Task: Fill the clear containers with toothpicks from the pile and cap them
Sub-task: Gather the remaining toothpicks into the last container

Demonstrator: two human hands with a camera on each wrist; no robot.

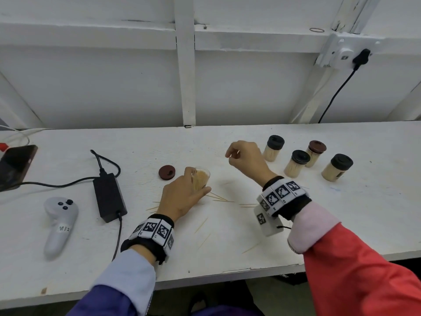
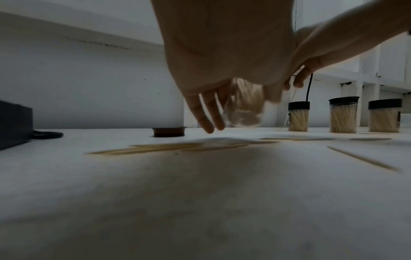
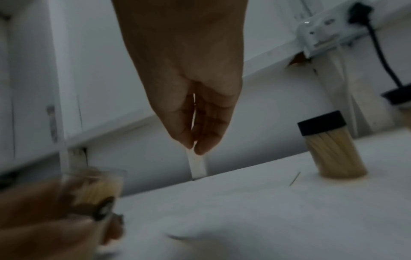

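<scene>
Toothpicks (image 1: 219, 197) lying loose nearest the table (image 1: 68, 270) edge, just this side of the open jar (image 1: 201, 179). Gripping that jar with the left hand (image 1: 182, 197), fingers wrapped round its wall, mouth up and nearly full. Hovering just beyond the jar, the right hand (image 1: 247, 159), thumb and fingertips (image 3: 201, 147) pinched together; whether pinching a toothpick, cannot tell. Worth steadying the jar upright, then feeding sticks in lengthwise. Waiting left of the jar, the brown lid (image 1: 168, 172). Standing farther right of it, four capped jars (image 1: 296, 164).
</scene>
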